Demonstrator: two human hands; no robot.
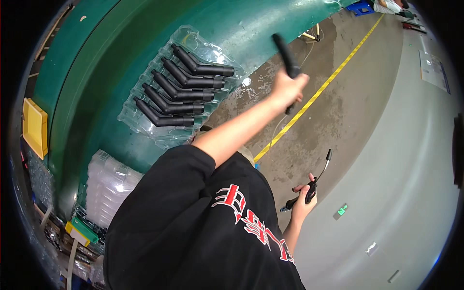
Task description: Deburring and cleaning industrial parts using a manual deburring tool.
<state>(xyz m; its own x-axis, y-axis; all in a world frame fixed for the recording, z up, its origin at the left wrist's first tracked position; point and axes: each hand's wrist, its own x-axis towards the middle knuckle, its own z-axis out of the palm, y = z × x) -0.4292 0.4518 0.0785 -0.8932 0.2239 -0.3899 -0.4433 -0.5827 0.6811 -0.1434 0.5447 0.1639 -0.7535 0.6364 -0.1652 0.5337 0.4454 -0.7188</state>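
My left hand (pixel 288 89) is raised and shut on a black angled plastic part (pixel 286 53), held up over the edge of the green belt (pixel 96 72). My right hand (pixel 303 203) hangs lower, over the floor, and grips a black air blow gun (pixel 313 186) with a thin bent nozzle pointing up. On the belt lies a clear plastic blister tray (pixel 186 38) holding several more black angled parts (pixel 181 92) in a row. My black T-shirt fills the lower middle of the view.
A stack of clear empty trays (pixel 112 186) sits by the belt's near end. A yellow bin (pixel 35 126) is at the far left. A yellow line (pixel 319 92) crosses the concrete floor. Another person (pixel 389 6) and a blue crate (pixel 360 7) are far off, top right.
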